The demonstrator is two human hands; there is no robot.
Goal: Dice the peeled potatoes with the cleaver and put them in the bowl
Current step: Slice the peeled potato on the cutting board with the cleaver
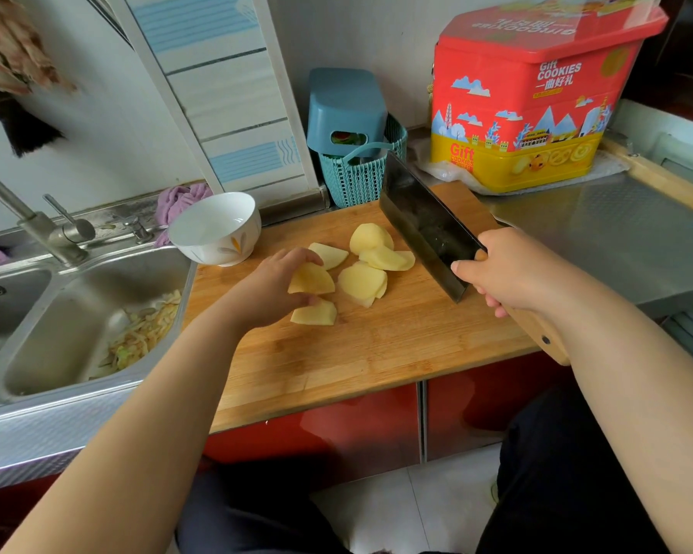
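Note:
Several thick yellow potato slices (363, 282) lie in the middle of the wooden cutting board (369, 353), with a rounder piece (369, 237) behind them. My left hand (273, 287) grips one slice (312, 279) by its edges, just above another slice (314, 313). My right hand (509, 269) is closed on the handle of the dark cleaver (425, 223), which is raised and tilted to the right of the slices, blade edge toward the board. A white bowl (216, 227) stands at the board's far left corner with no potato in it.
A steel sink (77, 325) with potato peelings lies left of the board, its tap (33, 221) behind. A teal basket (357, 169) under a blue tub and a red and yellow cookie tin (537, 97) stand at the back. Steel counter (617, 233) extends right.

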